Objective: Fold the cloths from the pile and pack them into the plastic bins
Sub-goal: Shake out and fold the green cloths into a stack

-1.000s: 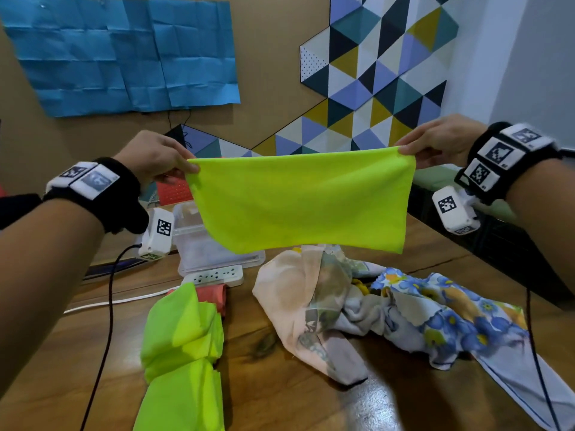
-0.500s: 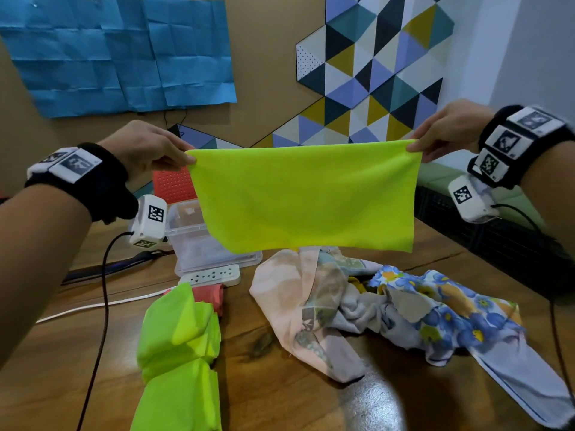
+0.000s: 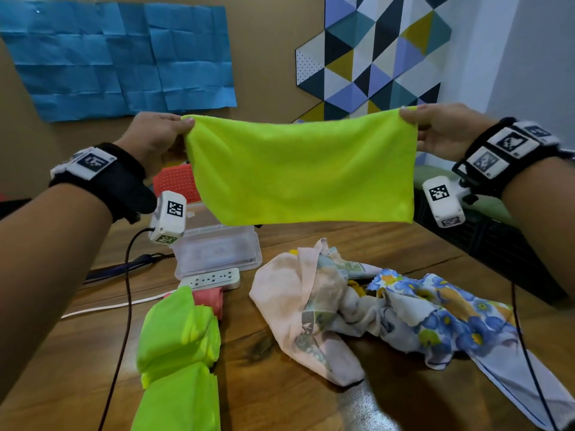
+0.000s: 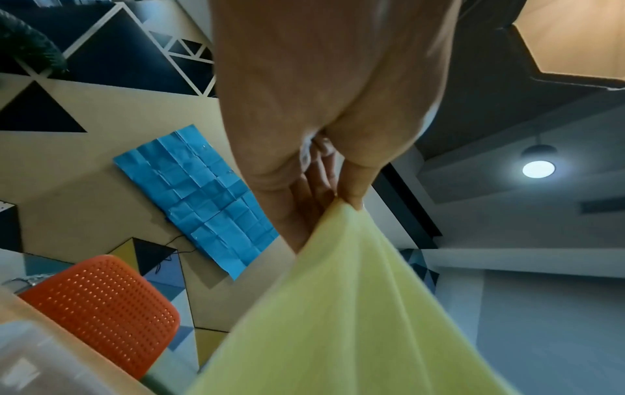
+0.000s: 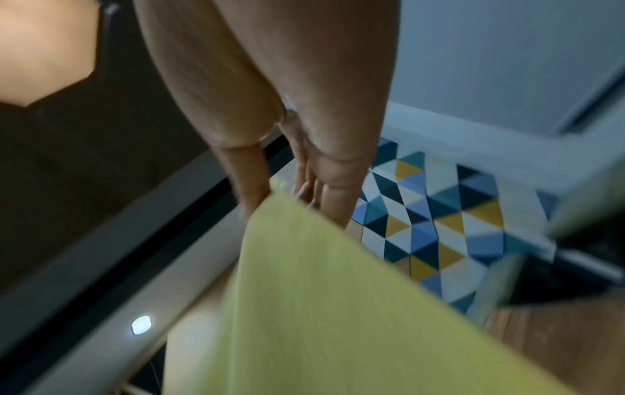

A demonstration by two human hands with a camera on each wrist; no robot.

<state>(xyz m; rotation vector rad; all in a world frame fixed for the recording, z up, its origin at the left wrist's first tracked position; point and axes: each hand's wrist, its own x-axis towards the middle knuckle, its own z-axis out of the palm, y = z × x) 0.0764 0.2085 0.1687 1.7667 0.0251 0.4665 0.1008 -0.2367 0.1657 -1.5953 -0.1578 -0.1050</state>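
Neon-yellow cloth point(image 3: 298, 172): stretched in the air between both hands, above the table point(image 3: 280, 384) and well clear of it; against a second ago it hangs higher and is pulled out wider.
Left hand point(image 3: 152, 138): thumb and fingers pinch the cloth's upper left corner; the grip is clamped on the fabric, as before.
Right hand point(image 3: 441, 132): pinches the upper right corner the same way, grip clamped on the cloth.
Change: both hands have risen and moved apart, so the top edge is taut with a slight sag in the middle.
Meaning: likely squared up for the next fold; not yet folded small enough to pack.
Pile point(image 3: 373, 303): floral and pale cloths lie crumpled on the table, unfolded.
Folded cloths point(image 3: 177, 362): neon-green ones lie near the left, outside any bin.
Plastic bin point(image 3: 217, 250): clear, behind the pile; its contents cannot be made out.
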